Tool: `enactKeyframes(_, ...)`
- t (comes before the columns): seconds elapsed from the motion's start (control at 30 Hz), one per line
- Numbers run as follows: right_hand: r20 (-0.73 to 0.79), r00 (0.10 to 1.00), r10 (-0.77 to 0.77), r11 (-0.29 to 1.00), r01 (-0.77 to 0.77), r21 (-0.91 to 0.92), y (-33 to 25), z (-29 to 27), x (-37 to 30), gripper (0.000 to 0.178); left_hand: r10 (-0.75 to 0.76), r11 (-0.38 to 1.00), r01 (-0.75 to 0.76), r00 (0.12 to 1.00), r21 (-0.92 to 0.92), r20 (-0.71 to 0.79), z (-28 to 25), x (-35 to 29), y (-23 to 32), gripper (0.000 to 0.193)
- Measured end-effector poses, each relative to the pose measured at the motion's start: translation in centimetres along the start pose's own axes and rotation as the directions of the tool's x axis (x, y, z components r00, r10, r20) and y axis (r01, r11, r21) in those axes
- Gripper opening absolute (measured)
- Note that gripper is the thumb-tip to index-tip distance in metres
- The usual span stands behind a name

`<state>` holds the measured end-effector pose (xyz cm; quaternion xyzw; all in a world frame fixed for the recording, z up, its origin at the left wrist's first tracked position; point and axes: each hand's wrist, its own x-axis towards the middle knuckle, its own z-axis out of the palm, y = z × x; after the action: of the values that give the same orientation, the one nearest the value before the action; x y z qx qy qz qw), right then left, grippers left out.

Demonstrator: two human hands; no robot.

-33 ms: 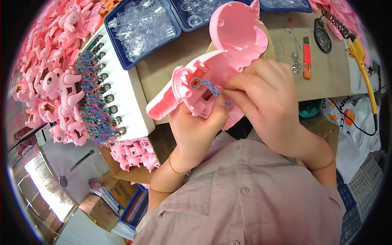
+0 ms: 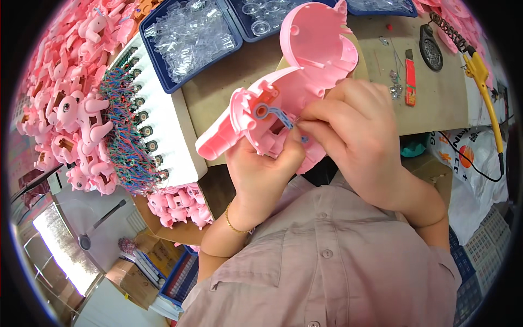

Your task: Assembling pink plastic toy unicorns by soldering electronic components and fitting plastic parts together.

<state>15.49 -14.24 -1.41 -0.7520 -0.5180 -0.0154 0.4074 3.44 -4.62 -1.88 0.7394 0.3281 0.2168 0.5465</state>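
The hollow pink toy shell [image 2: 313, 82] is held tilted, its inside upward, above the table's [image 2: 436, 111] near edge. A ring-ended grey-blue link [image 2: 281, 116] lies inside it. The left hand [image 2: 261, 169] grips the shell from beneath, thumb pressed inside near the link's end; the right hand [image 2: 362, 139] has thumb and forefinger pinched together just beside it, though whether anything small sits between them I cannot tell. If the left thumb slips, the link could shift or spring out; a loose part could then drop off that near edge, since the shell overhangs it. Along the table's far edge sits a blue tray [image 2: 170, 87] of clear parts; toward its right edge lies a red cutter [image 2: 409, 82].
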Motion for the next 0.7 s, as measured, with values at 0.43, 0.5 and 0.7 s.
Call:
enactKeyframes(0.43, 0.023, 1.0, -0.002, 0.998, 0.004, -0.067, -0.1, -0.2, 0.2, 0.017, 0.045, 0.995, -0.052, 0.996, -0.088, -0.08, 1.1, 0.2, 0.0, 0.027)
enactKeyframes(0.5, 0.06, 0.998, 0.005, 0.996, 0.0, -0.093, 0.2, -0.9, 0.3, 0.015, 0.053, 0.998, -0.052, 0.996, -0.018, 0.065, 0.0, 0.8, 0.2, 0.028)
enactKeyframes(0.7, 0.124, 0.957, 0.263, 0.86, -0.291, 0.42, 2.0, -7.3, 4.5, 0.022, 0.365, 0.643, -0.565, 0.819, 0.516, 0.442, -3.2, 4.0, 5.4, 0.028)
